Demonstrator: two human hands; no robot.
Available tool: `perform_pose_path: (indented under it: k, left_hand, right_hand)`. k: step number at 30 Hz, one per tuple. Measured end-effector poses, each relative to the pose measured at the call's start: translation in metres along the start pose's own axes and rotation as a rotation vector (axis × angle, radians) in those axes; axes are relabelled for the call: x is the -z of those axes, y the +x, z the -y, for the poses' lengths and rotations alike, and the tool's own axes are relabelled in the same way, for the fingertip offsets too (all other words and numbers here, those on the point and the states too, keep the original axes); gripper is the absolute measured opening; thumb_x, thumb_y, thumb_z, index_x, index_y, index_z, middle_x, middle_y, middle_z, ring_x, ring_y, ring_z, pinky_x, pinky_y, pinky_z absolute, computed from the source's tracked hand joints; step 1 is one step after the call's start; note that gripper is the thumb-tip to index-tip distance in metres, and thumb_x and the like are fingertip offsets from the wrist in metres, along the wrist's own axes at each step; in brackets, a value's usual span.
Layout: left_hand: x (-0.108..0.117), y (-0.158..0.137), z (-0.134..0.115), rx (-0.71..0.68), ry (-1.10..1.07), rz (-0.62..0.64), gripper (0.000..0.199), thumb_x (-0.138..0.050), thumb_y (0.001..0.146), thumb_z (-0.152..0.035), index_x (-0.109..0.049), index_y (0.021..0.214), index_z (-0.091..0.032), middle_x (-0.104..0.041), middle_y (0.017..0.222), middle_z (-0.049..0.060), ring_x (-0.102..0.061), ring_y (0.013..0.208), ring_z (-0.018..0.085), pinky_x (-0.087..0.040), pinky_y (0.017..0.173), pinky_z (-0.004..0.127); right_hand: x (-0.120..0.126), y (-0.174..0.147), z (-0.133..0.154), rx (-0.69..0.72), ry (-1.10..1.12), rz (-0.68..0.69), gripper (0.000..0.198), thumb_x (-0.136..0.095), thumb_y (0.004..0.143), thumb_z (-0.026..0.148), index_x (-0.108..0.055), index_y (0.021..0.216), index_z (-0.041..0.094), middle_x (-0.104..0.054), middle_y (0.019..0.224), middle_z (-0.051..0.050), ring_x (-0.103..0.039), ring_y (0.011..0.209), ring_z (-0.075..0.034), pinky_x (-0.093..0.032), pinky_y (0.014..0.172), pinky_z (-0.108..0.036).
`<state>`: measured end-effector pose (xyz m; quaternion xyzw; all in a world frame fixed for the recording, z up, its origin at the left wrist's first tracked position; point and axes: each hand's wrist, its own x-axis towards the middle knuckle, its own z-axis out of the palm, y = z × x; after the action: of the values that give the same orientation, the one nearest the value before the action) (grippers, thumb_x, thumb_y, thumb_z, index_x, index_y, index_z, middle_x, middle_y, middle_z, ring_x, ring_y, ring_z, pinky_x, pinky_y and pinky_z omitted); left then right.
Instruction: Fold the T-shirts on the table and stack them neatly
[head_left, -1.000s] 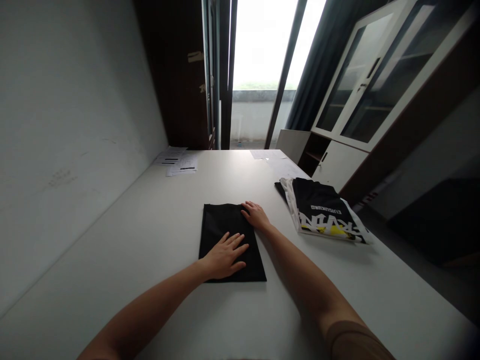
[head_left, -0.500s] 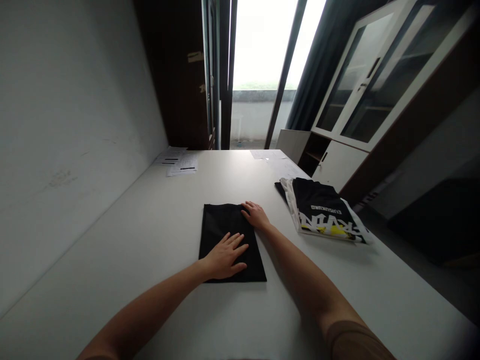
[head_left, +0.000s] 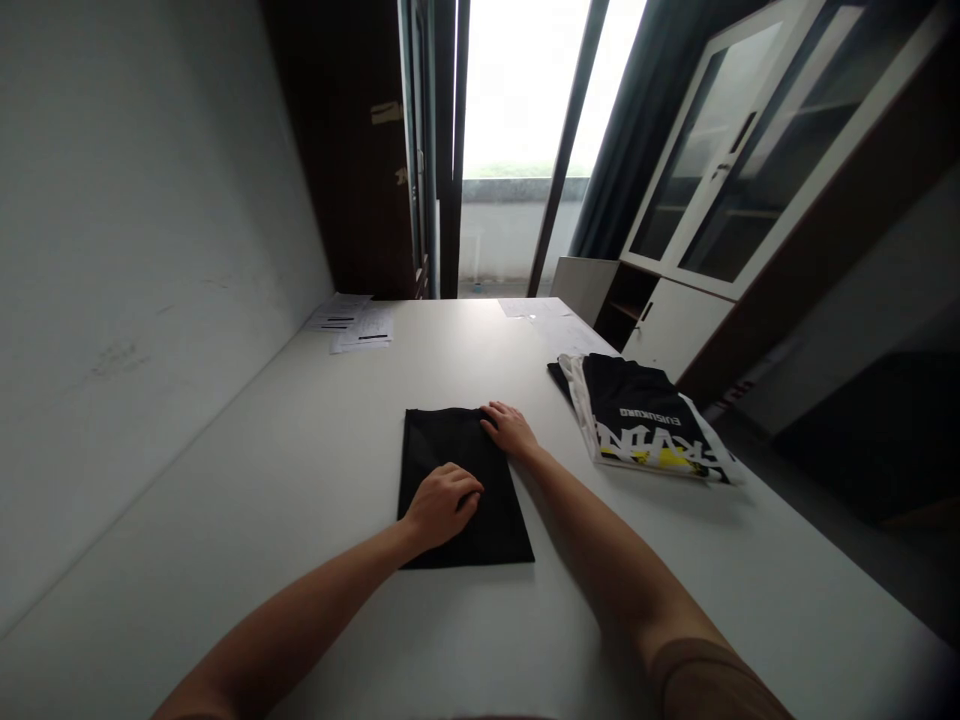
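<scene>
Black cloth (head_left: pixel 487 535), folded into a flat oblong, lay under the fingers of both hands on a white table (head_left: pixel 315 490). The left hand (head_left: pixel 442 503) was over its middle, fingers curled in and close together, most of the tips hidden under the knuckles; whether they pinched the cloth or merely rested on it, one could not tell. The right hand (head_left: pixel 510 430) lay flat along the far right edge, its fingers stretched out, only slightly spread and gripping nothing; they covered the cloth's far right corner. The left hand and wrist hid part of the near left side, and the layers inside the fold could not be made out.

To the right of the right fingers, well apart, sat a pile of clothes (head_left: pixel 637 395), black and white with a yellow patch; its big white letters were partly lost in the creases. Far beyond the left fingers, against the wall (head_left: pixel 150 280), were some papers (head_left: pixel 364 335), too small to read. Both arms were cut off by the bottom edge of the view.
</scene>
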<state>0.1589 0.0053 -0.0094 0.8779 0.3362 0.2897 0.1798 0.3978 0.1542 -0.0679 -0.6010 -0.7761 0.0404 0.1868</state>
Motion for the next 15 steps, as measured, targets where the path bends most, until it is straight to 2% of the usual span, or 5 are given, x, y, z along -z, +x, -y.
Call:
perform_pose_path:
  k: [4,9,15]
  left_hand:
    - [0.001,-0.0001,0.0012,-0.014,0.096,0.022,0.018,-0.057,0.097,-0.022,-0.074,0.103,-0.022,-0.07,0.102,0.005,-0.06,0.097,0.021,-0.05,0.095,0.037]
    - [0.0007,-0.0004,-0.0002,-0.063,0.199,0.085,0.016,-0.061,0.094,-0.021,-0.073,0.105,-0.022,-0.065,0.106,0.006,-0.057,0.099,0.023,-0.05,0.093,0.039]
    - [0.0002,0.0,0.0067,-0.085,0.222,0.133,0.035,-0.051,0.085,-0.001,-0.071,0.105,-0.022,-0.066,0.11,0.005,-0.056,0.1,0.022,-0.049,0.096,0.038]
  right_hand:
    - [-0.0013,0.0007,-0.0005,-0.005,-0.002,0.002,0.047,-0.048,0.103,0.047,-0.056,0.146,0.029,-0.05,0.155,-0.007,-0.042,0.145,-0.027,-0.029,0.121,-0.046]
    - [-0.001,0.0006,0.0001,-0.006,0.0,0.002,0.046,-0.048,0.103,0.047,-0.057,0.145,0.029,-0.05,0.155,-0.007,-0.043,0.145,-0.027,-0.029,0.121,-0.047]
    - [0.0014,-0.0005,0.0013,0.001,-0.01,-0.003,0.046,-0.049,0.103,0.045,-0.056,0.145,0.029,-0.051,0.154,-0.007,-0.043,0.144,-0.027,-0.03,0.121,-0.047]
